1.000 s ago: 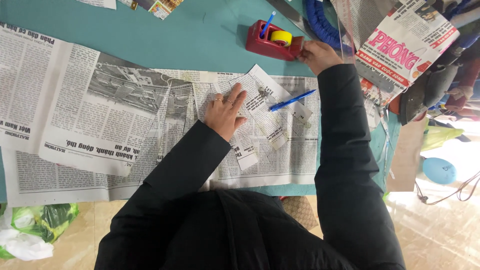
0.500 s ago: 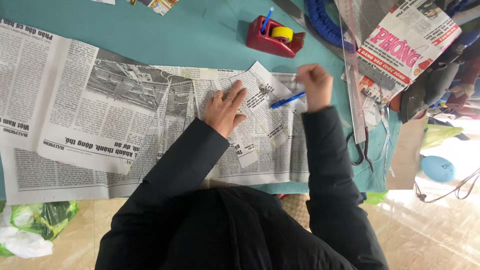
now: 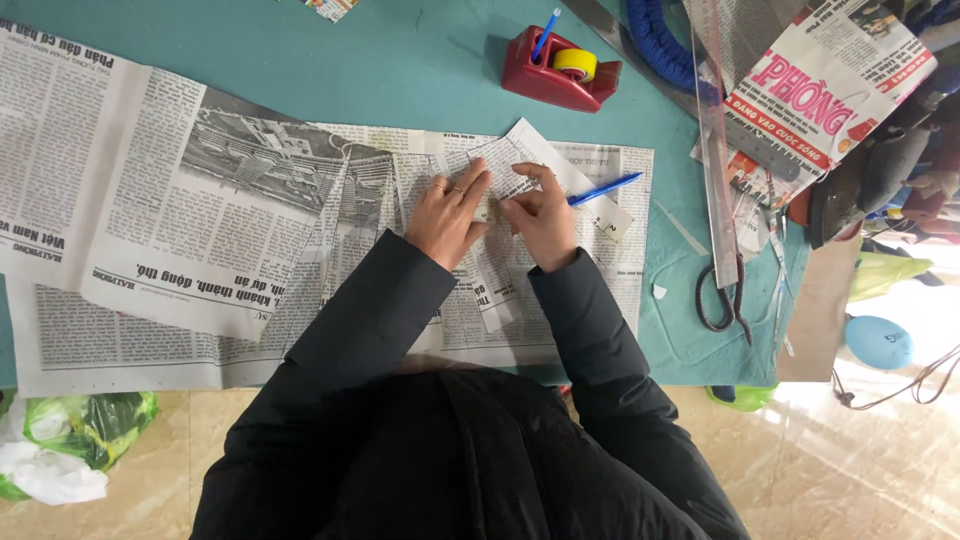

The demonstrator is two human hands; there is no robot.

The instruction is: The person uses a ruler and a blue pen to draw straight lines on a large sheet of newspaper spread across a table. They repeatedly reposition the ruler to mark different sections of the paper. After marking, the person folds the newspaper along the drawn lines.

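My left hand lies flat, fingers together, pressing down a folded newspaper piece that rests on spread newspaper sheets. My right hand sits right beside it, fingers curled, thumb and forefinger pinching the folded piece's edge. A blue pen lies on the paper just right of my right hand. A red tape dispenser with a yellow roll stands farther back on the teal table. Whether a strip of tape is under my fingers cannot be made out.
Black scissors and a long clear ruler lie to the right. A magazine and a blue coil sit at the back right. A green plastic bag lies on the floor at the left; a blue balloon is on the right.
My right hand drew back from the tape dispenser and came down onto the folded piece beside my left hand. My left hand stayed pressing the paper.
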